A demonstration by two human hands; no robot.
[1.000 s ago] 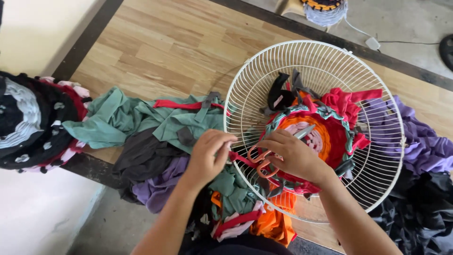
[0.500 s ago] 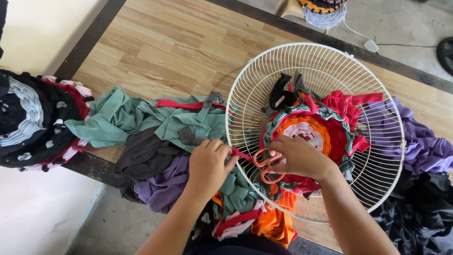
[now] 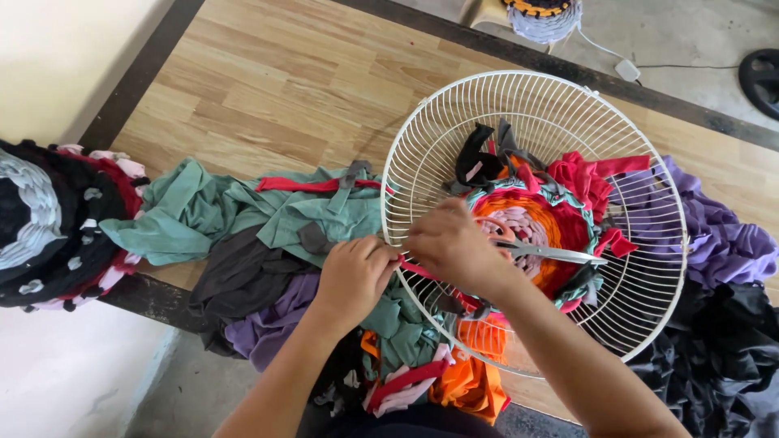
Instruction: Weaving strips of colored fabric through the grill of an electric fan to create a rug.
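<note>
1. Now we see our left hand with its fingers closed in a pinch on a red fabric strip, just at the near rim of the white wire fan guard.
2. Our right hand has its fingers closed through the handles of the scissors; the blades lie over the woven round mat inside the guard, and we cannot tell if they are open.
3. The guard rests on the wooden surface, with green fabric, purple fabric and black fabric heaped around it.
4. To do this step well, we judge that the strip must stay tight between both hands, so the cut is clean.
5. We should keep the blade tips away from the wires and from the already woven rows.
6. A finished dark mat lies at the far left, well apart.
</note>
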